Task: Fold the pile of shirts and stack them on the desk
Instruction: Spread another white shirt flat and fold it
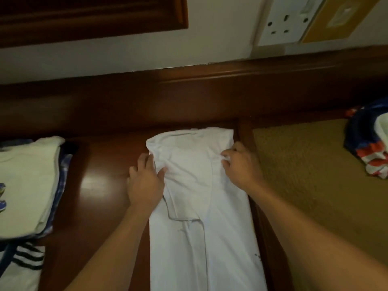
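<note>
A white shirt (201, 206) lies lengthwise on the dark wooden desk (100, 185), its sides folded in to a long narrow strip. My left hand (144, 181) rests at the shirt's left edge near the top, fingers under the fabric's edge and thumb on top. My right hand (239, 164) pinches a bit of the cloth at the shirt's right edge. A stack of folded shirts (27, 185) sits at the left of the desk, a pale one on top with blue patterned ones beneath.
A white garment with black stripes (25, 261) lies at the lower left. A red, white and blue pile of clothes (369, 152) sits on the tan surface (310, 175) to the right. The wall behind holds a socket (281, 24).
</note>
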The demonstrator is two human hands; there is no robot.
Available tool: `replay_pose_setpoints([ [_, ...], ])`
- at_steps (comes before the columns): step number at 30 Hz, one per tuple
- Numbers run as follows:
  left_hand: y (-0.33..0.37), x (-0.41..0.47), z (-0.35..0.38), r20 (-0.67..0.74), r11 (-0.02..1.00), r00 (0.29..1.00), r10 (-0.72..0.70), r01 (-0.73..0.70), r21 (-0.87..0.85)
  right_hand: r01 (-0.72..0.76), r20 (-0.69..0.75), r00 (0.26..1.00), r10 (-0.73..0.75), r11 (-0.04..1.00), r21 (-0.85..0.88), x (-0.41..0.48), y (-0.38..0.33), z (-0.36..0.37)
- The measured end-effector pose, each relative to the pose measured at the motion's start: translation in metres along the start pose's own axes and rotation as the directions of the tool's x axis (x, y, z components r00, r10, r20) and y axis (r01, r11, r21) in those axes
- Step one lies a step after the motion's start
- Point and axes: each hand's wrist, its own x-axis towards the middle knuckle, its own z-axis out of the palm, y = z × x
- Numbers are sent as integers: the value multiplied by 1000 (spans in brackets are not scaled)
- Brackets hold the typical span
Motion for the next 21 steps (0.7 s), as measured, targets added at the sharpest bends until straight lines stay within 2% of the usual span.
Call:
replay_pose_setpoints([
  [3, -17, 4, -5, 24, 995, 997, -71, 70, 73, -2, -39, 999, 4, 999, 51, 2, -10, 1],
  [4, -22, 13, -8, 44, 993, 993, -110, 108, 36, -19, -64, 998, 23, 998, 65, 7, -12, -1],
  [6, -27, 37, -14, 48, 976, 988, -146, 152, -155, -58, -107, 992, 66, 995, 75, 24, -16, -3],
  [7, -28, 49, -18, 24, 965, 990, -138, 140, -221, -71, -111, 991, 79, 995, 76, 35, -17, -4],
  [9, -22, 74, -25, 7, 976, 997, -80, 80, -202, -97, -57, 993, 100, 993, 64, 57, -18, -6],
  [12, -7, 106, -32, 149, 993, 989, 7, 11, -121, -143, 65, 988, 140, 988, 50, 83, -16, -6],
  [14, -3, 121, -28, 239, 993, 970, 38, -10, -118, -128, 92, 989, 119, 987, 101, 93, -14, -6],
  [17, -2, 132, -26, 214, 957, 975, 56, 8, -289, -102, 73, 994, 86, 965, 240, 100, -8, -8],
  [21, -6, 130, -28, 128, 845, 990, 55, 22, -534, -90, 29, 996, 85, 926, 367, 102, 2, -12],
])
